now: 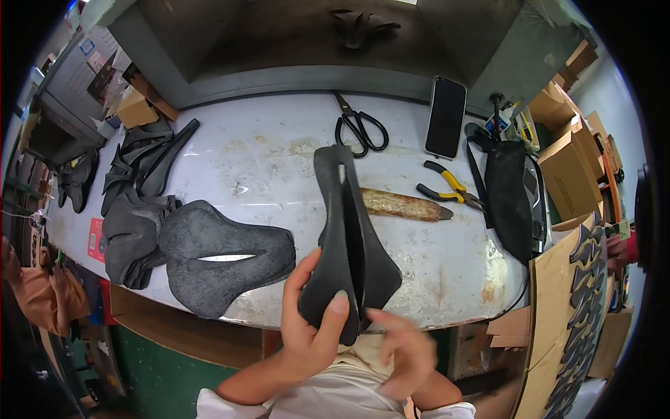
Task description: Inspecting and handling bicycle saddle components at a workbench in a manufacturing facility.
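Note:
A black bicycle saddle with a long central slot is held up over the table's front edge, its narrow nose pointing away from me. My left hand grips its wide rear end from the left, thumb on top. At the right of that end is my right hand, smeared by motion. Its index finger reaches to the saddle's rear edge; whether it pinches anything cannot be made out. Left of the saddle lies a flat grey felt-like saddle-shaped pad with a slot, beside stacked dark saddle covers.
Scissors, a tape-wrapped tool, yellow-black pliers, a phone and a black pouch lie on the white table. More black saddle pieces sit left. A cardboard sheet of dark pieces stands right. Another person is far left.

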The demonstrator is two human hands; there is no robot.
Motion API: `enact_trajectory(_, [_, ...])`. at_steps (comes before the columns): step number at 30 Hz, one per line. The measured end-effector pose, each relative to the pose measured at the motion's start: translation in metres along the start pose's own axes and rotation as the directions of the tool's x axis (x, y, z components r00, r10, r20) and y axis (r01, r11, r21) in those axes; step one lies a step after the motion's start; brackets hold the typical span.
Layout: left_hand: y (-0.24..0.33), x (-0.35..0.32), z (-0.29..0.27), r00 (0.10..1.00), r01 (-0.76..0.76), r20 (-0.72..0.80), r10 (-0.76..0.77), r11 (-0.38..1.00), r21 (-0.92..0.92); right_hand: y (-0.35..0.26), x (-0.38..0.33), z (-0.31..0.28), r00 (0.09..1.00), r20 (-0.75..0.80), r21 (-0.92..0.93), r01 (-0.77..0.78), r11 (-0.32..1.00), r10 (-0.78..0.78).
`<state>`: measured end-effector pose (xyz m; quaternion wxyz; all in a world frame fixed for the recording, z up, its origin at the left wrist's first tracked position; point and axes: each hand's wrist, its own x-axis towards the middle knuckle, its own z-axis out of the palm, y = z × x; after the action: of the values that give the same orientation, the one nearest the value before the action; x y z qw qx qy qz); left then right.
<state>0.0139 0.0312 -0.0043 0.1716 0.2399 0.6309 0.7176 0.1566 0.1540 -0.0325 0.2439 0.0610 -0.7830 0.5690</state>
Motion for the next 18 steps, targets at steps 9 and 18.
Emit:
enact_trajectory(9, [0.021, 0.005, -0.042, 0.796, 0.475, 0.519, -0.311, 0.853, -0.217, 0.008, 0.012, -0.037, 0.97, -0.043, 0.741, -0.13, 0.658, 0.24])
enact_trajectory(18, [0.015, -0.013, -0.038, 0.942, -0.327, 0.26, 0.214, 0.762, 0.559, -0.044, 0.032, -0.037, 0.956, -0.12, 0.024, -0.266, 0.964, 0.267])
